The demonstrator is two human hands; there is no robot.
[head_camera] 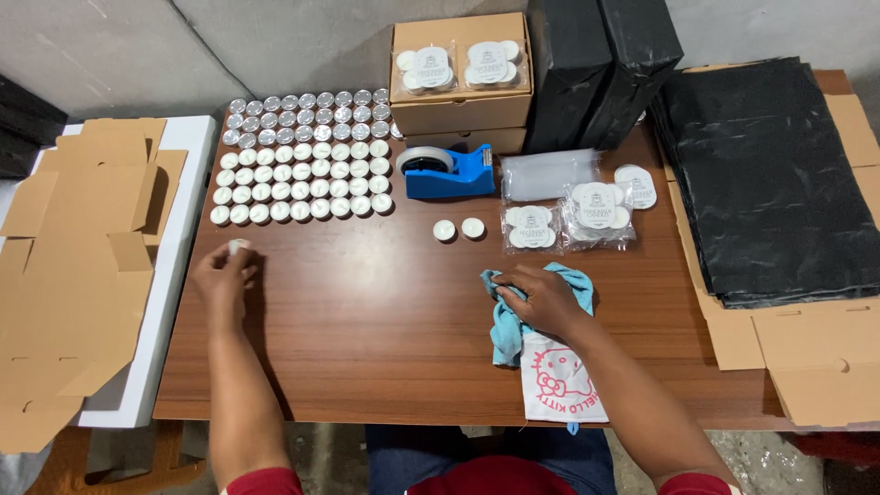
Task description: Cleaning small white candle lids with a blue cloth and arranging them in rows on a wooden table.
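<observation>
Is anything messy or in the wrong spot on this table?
Mostly tidy. Two tealight candles sit alone mid-table, apart from the neat grid of candles. The left hand holds one more candle off the grid. The right hand rests on a crumpled blue cloth.

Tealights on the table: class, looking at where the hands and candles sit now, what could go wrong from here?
1. The left hand pinches one tealight close to the candle rows; a careless move might knock them out of line.
2. Two loose tealights lie unpacked beside the tape dispenser and could roll or get swept aside.
3. The right hand rests on a blue cloth; dragging it might catch the packed bags.
</observation>
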